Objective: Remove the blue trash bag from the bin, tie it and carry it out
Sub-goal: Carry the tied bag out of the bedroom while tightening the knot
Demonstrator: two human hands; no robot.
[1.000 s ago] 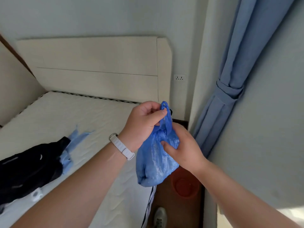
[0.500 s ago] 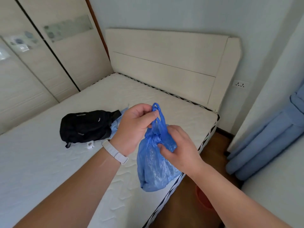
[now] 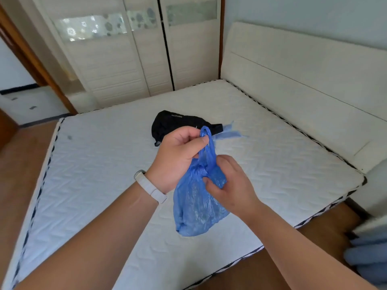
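The blue trash bag (image 3: pixel 194 208) hangs in the air in front of me, above the mattress. Its top is gathered into a twisted neck with a loop sticking up. My left hand (image 3: pixel 178 158), with a white band on the wrist, pinches that loop between thumb and fingers. My right hand (image 3: pixel 228 185) grips the bag just below the neck, on its right side. The bin is out of view.
A bare white mattress (image 3: pixel 104 174) fills the middle, with a cream headboard (image 3: pixel 303 80) at the right. A black bag (image 3: pixel 176 124) and a strip of blue plastic (image 3: pixel 228 133) lie on it. Wardrobe doors (image 3: pixel 136 55) stand behind. A doorway (image 3: pixel 21 80) opens at left; blue curtain (image 3: pixel 368 254) at lower right.
My view has swung left, from the curtain corner and red bin across the bed to the wardrobe and doorway. Both hands keep the same hold on the bag.
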